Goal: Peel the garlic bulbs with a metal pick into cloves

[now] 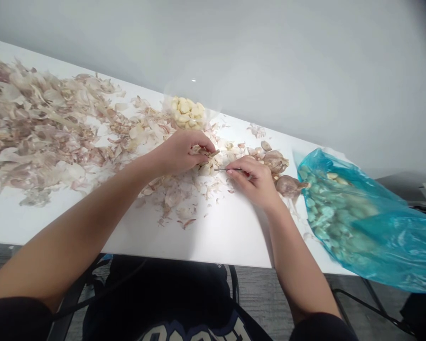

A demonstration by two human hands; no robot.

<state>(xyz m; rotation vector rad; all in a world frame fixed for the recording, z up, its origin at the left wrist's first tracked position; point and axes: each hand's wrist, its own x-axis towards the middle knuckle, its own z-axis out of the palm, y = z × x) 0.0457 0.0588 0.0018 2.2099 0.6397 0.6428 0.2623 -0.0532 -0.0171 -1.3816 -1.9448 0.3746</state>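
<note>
A garlic clove [206, 155] is gripped by the closed left hand [179, 152]; a thin metal pick [231, 169] is pinched by the right hand [250, 179]. Open white table [206, 237] is seen along the near edge. Peeled cloves [186, 112] are held in a clear bag [171, 97] near the far edge; unpeeled garlic [335, 213] is held in a blue bag [386, 241] at the right.

Garlic skins [39, 128] lie left on the table [230, 237], a bag [362, 222] right, apparently peeled cloves [186, 112] behind.

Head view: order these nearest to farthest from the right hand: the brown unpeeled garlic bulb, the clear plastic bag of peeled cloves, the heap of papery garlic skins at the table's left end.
From the right hand:
1. Brown unpeeled garlic bulb, just rightward.
2. Clear plastic bag of peeled cloves, far edge, leftward.
3. Heap of papery garlic skins, far left.
</note>
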